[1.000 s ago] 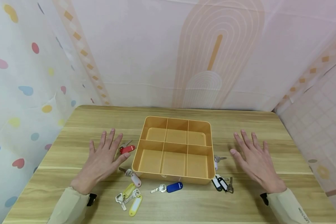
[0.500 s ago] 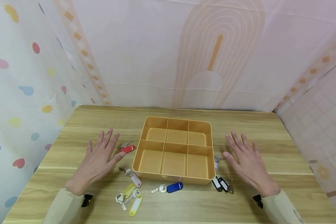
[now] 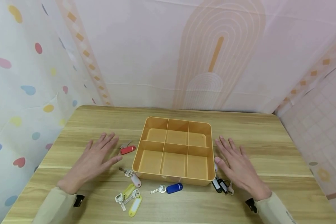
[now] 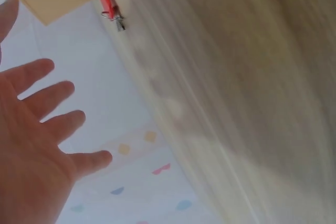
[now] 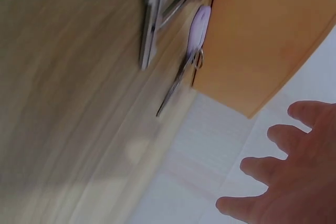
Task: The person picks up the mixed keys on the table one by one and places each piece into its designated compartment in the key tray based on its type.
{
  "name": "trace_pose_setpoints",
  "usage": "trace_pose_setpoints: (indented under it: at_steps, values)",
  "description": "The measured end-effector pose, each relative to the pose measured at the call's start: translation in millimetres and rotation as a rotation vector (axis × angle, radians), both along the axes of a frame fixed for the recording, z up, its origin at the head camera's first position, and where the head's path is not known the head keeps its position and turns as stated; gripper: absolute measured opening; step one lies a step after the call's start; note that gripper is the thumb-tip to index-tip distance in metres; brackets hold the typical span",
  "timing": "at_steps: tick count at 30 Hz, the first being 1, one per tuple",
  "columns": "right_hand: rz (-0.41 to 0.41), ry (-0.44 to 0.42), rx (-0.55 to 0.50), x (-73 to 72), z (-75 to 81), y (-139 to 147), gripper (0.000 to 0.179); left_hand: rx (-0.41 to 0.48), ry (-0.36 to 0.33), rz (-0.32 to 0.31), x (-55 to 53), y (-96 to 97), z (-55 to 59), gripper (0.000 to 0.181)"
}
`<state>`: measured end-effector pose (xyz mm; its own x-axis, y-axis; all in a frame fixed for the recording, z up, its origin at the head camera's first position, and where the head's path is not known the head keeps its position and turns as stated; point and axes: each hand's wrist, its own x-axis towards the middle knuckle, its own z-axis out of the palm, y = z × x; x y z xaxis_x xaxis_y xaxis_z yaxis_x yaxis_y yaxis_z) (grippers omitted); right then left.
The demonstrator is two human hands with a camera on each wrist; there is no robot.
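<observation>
My left hand (image 3: 92, 161) hovers palm down over the table's left side, fingers spread, holding nothing. Nearest to it is a key with a red tag (image 3: 128, 150). My right hand (image 3: 238, 168) hangs beside the right wall of an orange-yellow box (image 3: 173, 144) split into several compartments, its fingers extended and nothing in them. Close by it lie keys with black tags (image 3: 222, 185). A key with a lilac tag (image 5: 198, 27) shows in the right wrist view; in the head view that hand covers most of it.
In front of the box lies a key with a blue tag (image 3: 174, 188). A key with a pale pink tag (image 3: 135, 180) and keys with yellow tags (image 3: 135, 206) lie front left. Patterned cloth (image 3: 140, 62) hangs behind the wooden table (image 3: 246, 130).
My right hand has moved left, up to the box's right side, and now covers the lilac-tagged key. My left hand has drifted slightly left and toward me. Box and keys have stayed put.
</observation>
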<state>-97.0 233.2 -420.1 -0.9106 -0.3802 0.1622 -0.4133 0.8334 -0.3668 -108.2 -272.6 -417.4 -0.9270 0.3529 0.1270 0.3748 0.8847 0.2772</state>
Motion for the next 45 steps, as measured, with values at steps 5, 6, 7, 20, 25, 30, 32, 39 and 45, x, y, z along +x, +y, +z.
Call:
trace_pose_setpoints:
  at_steps: [5,6,7,20,25,30,32,39,45]
  values:
    - [0.021,-0.004,-0.019,0.9,-1.4,-5.3,0.063,0.002,0.023,-0.049,-4.0,-5.4,-3.4,0.072]
    - [0.023,-0.007,-0.024,1.1,-1.4,-6.0,0.063,0.005,0.032,-0.060,-4.9,-6.4,-4.5,0.070]
    - [0.026,-0.009,-0.027,1.3,-1.5,-6.4,0.063,0.011,0.041,-0.072,-6.1,-7.2,-5.4,0.068]
    - [0.027,-0.040,-0.041,2.7,-2.8,-9.4,0.065,0.112,0.008,-0.163,-20.0,-10.8,-16.1,0.053]
    - [0.034,-0.048,-0.038,2.1,-4.5,-10.7,0.066,0.122,0.011,-0.170,-25.4,-11.4,-18.4,0.044]
    - [0.039,-0.051,-0.034,2.5,-5.2,-11.7,0.066,0.109,0.024,-0.167,-29.9,-11.6,-21.7,0.034]
    - [0.041,-0.054,-0.034,2.8,-4.7,-12.0,0.066,0.098,0.021,-0.162,-31.1,-11.8,-23.0,0.031]
    - [0.041,-0.059,-0.034,3.2,-2.9,-13.2,0.067,0.056,0.038,-0.149,-33.6,-11.5,-24.6,0.021]
    - [0.055,-0.072,-0.030,1.5,-2.7,-13.4,0.068,0.045,0.079,-0.150,-32.8,-10.0,-25.0,0.014]
